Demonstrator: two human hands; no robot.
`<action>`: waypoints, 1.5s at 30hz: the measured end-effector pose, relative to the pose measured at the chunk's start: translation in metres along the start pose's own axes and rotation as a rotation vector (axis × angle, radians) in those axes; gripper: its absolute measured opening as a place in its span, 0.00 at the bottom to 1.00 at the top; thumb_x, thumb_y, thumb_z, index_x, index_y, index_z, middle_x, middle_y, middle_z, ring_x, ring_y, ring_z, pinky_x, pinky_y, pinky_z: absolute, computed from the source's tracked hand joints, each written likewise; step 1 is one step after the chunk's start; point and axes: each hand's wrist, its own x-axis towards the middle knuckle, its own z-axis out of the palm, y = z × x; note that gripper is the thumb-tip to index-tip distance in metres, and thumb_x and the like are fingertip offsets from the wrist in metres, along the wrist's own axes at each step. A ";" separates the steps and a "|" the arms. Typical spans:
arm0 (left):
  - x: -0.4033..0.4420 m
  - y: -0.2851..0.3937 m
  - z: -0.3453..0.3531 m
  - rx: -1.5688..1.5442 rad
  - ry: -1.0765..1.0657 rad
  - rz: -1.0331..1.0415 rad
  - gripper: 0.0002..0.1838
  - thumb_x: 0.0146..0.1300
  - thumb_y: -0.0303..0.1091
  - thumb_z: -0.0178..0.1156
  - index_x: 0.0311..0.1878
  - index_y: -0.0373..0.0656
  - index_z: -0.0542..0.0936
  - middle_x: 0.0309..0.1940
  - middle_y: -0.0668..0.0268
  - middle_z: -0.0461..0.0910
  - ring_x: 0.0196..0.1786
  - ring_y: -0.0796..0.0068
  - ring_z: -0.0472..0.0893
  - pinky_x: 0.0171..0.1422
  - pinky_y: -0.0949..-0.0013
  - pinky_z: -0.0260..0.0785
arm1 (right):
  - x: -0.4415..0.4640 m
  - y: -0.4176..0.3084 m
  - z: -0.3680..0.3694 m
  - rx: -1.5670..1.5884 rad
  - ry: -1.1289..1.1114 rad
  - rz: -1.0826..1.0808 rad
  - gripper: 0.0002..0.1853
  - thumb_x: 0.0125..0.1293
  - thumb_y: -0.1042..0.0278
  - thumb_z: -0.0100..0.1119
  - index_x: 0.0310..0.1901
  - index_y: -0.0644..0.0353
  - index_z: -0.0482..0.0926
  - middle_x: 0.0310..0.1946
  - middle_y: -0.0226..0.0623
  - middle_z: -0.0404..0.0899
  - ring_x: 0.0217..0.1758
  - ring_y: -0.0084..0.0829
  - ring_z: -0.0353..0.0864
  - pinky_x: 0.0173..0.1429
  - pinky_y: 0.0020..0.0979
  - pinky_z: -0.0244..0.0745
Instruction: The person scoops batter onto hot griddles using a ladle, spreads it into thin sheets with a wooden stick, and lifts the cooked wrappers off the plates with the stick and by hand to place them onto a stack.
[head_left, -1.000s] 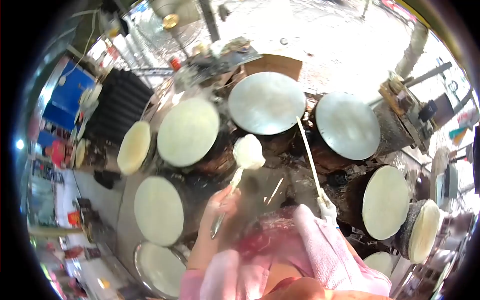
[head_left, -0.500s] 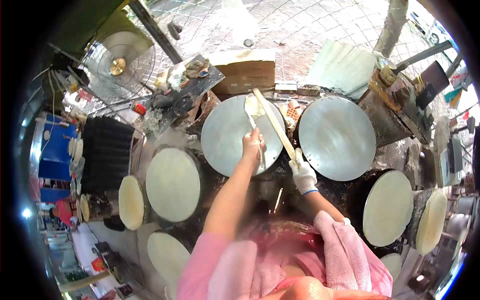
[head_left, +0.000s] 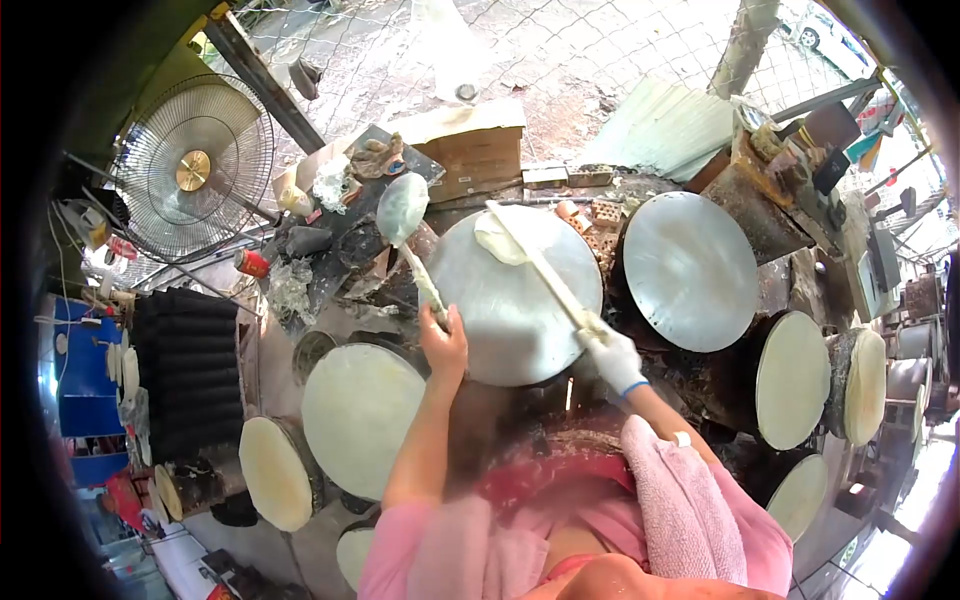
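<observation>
My bare left hand (head_left: 444,343) is closed round the handle of a ladle (head_left: 403,210), whose bowl is raised beyond the left rim of a round metal griddle (head_left: 510,320). On my right hand (head_left: 611,357) is a white glove, and its fingers grip a long pale wooden stick (head_left: 545,270). The stick slants over the same griddle, its far end beside a small patch of pale batter (head_left: 497,240). To the right stands a second griddle with a bare metal surface (head_left: 690,270).
Griddles covered with pale sheets stand at left (head_left: 363,420), far left (head_left: 274,474) and right (head_left: 793,380). A fan (head_left: 193,170) is at the upper left, near a cluttered ledge with a red can (head_left: 251,263). Behind the griddles are a cardboard box (head_left: 470,163) and a wire fence.
The ladle has moved left off the griddle, leaving pale batter on the metal. The stick now lies lower and beside that batter. The view has shifted.
</observation>
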 end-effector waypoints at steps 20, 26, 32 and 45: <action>-0.079 0.057 -0.096 -0.378 -0.152 -0.795 0.13 0.72 0.38 0.56 0.33 0.42 0.71 0.19 0.73 0.68 0.18 0.86 0.65 0.18 0.76 0.58 | 0.081 0.023 0.005 0.043 -0.494 0.048 0.21 0.70 0.56 0.62 0.55 0.65 0.81 0.34 0.30 0.84 0.31 0.15 0.75 0.36 0.21 0.70; -0.109 0.063 -0.101 -0.324 -0.071 -0.816 0.11 0.73 0.37 0.55 0.35 0.43 0.70 0.20 0.73 0.68 0.15 0.86 0.64 0.15 0.77 0.56 | 0.113 0.017 -0.044 -0.034 -0.483 -0.002 0.21 0.70 0.57 0.60 0.57 0.62 0.81 0.30 0.28 0.82 0.32 0.17 0.75 0.40 0.24 0.72; -0.131 0.068 -0.089 -0.336 0.005 -0.808 0.10 0.74 0.37 0.54 0.37 0.43 0.69 0.20 0.73 0.68 0.14 0.86 0.65 0.15 0.78 0.56 | 0.134 0.039 -0.026 -0.001 -0.680 -0.050 0.23 0.67 0.50 0.62 0.50 0.64 0.85 0.28 0.30 0.82 0.27 0.20 0.74 0.35 0.27 0.71; -0.158 0.077 -0.075 -0.299 0.203 -0.969 0.10 0.74 0.35 0.53 0.35 0.44 0.68 0.20 0.72 0.68 0.13 0.86 0.64 0.14 0.77 0.55 | 0.212 0.001 -0.072 -0.155 -0.799 -0.213 0.18 0.68 0.55 0.63 0.52 0.58 0.85 0.35 0.34 0.86 0.34 0.21 0.79 0.46 0.29 0.76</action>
